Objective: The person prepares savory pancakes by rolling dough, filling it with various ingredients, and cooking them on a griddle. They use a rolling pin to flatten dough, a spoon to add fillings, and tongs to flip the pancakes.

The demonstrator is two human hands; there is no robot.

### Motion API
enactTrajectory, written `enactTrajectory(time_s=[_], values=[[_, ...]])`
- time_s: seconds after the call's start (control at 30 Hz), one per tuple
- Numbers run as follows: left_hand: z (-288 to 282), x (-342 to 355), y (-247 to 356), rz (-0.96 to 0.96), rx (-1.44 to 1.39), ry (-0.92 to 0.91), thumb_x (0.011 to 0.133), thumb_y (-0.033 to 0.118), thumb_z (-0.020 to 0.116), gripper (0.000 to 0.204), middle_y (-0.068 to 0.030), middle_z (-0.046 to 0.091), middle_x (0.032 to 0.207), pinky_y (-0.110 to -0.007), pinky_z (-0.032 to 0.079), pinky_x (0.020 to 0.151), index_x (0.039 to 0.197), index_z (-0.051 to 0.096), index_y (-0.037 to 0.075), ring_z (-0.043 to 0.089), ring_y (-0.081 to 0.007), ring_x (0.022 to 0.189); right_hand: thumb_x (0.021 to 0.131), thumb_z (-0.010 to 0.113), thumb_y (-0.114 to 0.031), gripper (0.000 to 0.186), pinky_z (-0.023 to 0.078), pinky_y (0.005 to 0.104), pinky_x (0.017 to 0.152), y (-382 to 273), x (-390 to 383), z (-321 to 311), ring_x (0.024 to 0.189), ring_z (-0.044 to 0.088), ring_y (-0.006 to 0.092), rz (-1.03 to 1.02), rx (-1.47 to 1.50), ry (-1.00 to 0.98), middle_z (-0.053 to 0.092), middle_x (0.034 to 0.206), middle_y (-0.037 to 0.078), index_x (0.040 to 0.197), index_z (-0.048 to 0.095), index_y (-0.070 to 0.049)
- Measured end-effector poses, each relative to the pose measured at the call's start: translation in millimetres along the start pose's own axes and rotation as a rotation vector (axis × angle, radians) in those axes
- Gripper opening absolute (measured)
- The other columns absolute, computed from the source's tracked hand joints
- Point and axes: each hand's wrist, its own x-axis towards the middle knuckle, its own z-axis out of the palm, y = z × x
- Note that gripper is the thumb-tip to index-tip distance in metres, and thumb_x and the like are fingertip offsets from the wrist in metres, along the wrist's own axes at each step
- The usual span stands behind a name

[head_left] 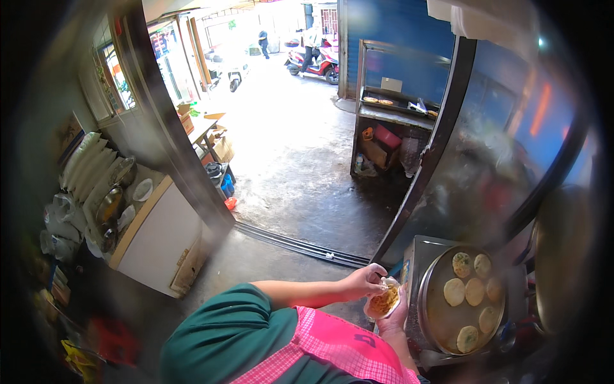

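My right hand (394, 318) cups a piece of white dough (369, 310) from below and along its right side. The dough is spread like a shallow cup around a heap of yellow-orange shredded filling (385, 299). From the left, my left hand (362, 282) reaches over with bent fingers, closed at the dough's far edge. Just right of my hands is a round griddle (441, 326), on which several flat round cakes (474, 291) lie; a few are flecked with green.
A white counter (160, 237) on the left bears metal bowls (110, 205) and stacked bags (89, 169). Ahead, a floor track (300, 246) crosses the doorway. Outside stand a shelf rack (390, 115) with trays and a red scooter (329, 64); people are farther off.
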Motion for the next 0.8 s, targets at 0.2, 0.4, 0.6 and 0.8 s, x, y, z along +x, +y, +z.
enactTrajectory(time_s=[0.2,0.4,0.6,0.8], values=[[-20.3,-0.1,-3.5,-0.152,-0.202,0.031,0.09,0.017,0.071,0.016,-0.0021,0.066,0.097,-0.031,0.05,0.074,0.102,0.069,0.009,0.062,-0.0163,0.093,0.105,0.034,-0.044,0.051,0.046,0.0446,0.102,-4.2,0.8,16.7,0.116,0.058,0.0277,-0.137,0.014,-0.158,0.06,0.125,0.013,0.131,0.052,-0.003],[-24.2,-6.8,6.4,0.432,0.716,0.017,0.083,0.014,0.073,0.006,-0.004,0.066,0.095,-0.036,0.05,0.085,0.088,0.071,0.013,0.059,-0.0224,0.104,0.105,0.03,-0.047,0.055,0.047,0.0436,0.101,11.5,-9.0,10.9,0.117,0.058,0.0271,-0.006,-0.066,-0.16,0.059,0.127,0.012,0.132,0.051,-0.004],[-16.6,-9.2,25.7,0.131,0.319,-0.014,0.085,0.01,0.072,0.047,-0.0084,0.07,0.095,-0.03,0.053,0.076,0.129,0.056,0.006,0.067,-0.0171,0.086,0.106,0.037,-0.04,0.05,0.045,0.041,0.103,-2.2,-14.9,17.2,0.12,0.057,0.025,-0.071,-0.175,-0.163,0.058,0.13,0.011,0.136,0.05,-0.002],[-9.0,-2.7,11.7,-0.102,-0.437,0.004,0.088,0.017,0.075,0.024,-0.004,0.068,0.097,-0.029,0.054,0.081,0.106,0.067,0.003,0.066,-0.0141,0.092,0.095,0.062,-0.033,0.053,0.047,0.0414,0.103,-22.8,-27.4,16.6,0.122,0.056,0.0246,-0.249,-0.214,-0.294,0.059,0.128,0.011,0.137,0.049,-0.003]])
